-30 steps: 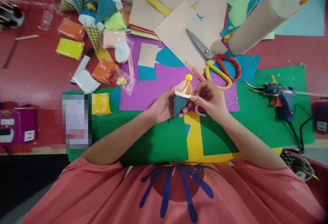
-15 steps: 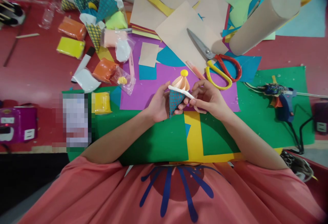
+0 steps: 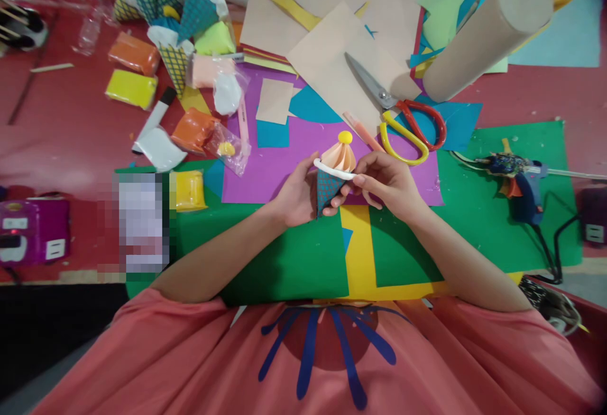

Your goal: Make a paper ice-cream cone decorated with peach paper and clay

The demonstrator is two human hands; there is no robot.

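My left hand (image 3: 298, 193) is wrapped round a small craft ice cream cone (image 3: 328, 188). Its blue cone has a reddish grid pattern, its peach top is ridged like a swirl, and a yellow ball sits at the tip. A thin roll of white clay (image 3: 332, 168) lies along the cone's rim on the near side. My right hand (image 3: 386, 181) pinches the right end of that roll between thumb and forefinger, close against the rim. Beneath both hands lie a purple sheet (image 3: 265, 181) and a green sheet (image 3: 284, 263).
Large scissors (image 3: 386, 99) with red and yellow handles lie beyond my right hand. A glue gun (image 3: 526, 193) rests far right. Several finished cones (image 3: 202, 7) and clay packets (image 3: 134, 52) sit at the upper left. A thick cardboard tube (image 3: 488, 35) lies upper right.
The cone has shifted slightly right. My right hand has drawn the end of the white clay roll up closer to the rim, so it hangs away less than before.
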